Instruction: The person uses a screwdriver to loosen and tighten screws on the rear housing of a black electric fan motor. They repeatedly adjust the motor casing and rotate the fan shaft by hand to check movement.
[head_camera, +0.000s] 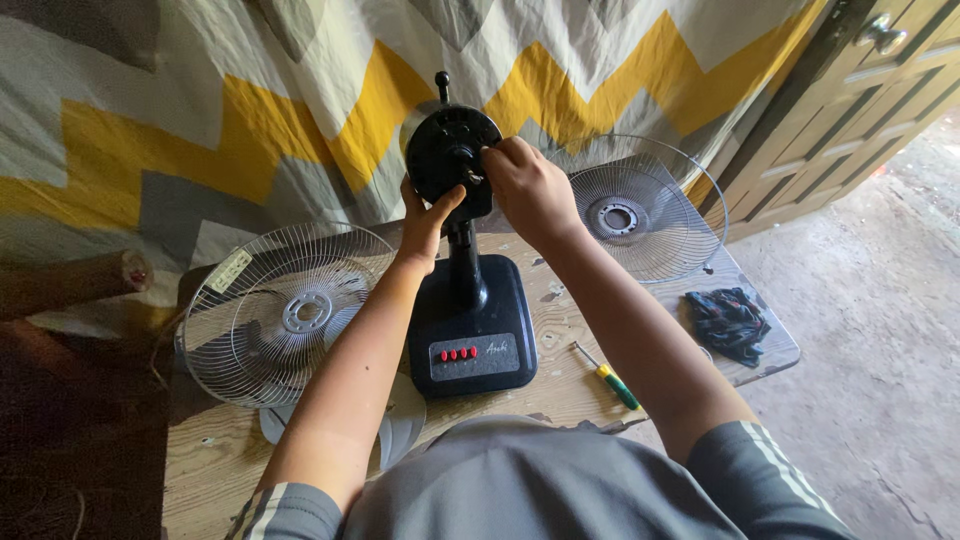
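Note:
A black table fan stands on the wooden table (560, 385), its blades and grilles off. The square base (470, 340) carries a row of red buttons, and a black stem rises to the round motor head (445, 150). My left hand (425, 220) grips the lower left edge of the motor head. My right hand (530, 190) rests on the front of the motor head, fingers pinched at its centre shaft. What the fingertips hold is hidden.
One wire fan grille (285, 310) lies at the left, a second grille (635, 205) leans at the right. A screwdriver with a yellow-green handle (608, 377) and a dark rag (728, 322) lie near the table's right edge. A zigzag cloth hangs behind; a wooden door (850, 110) stands at the right.

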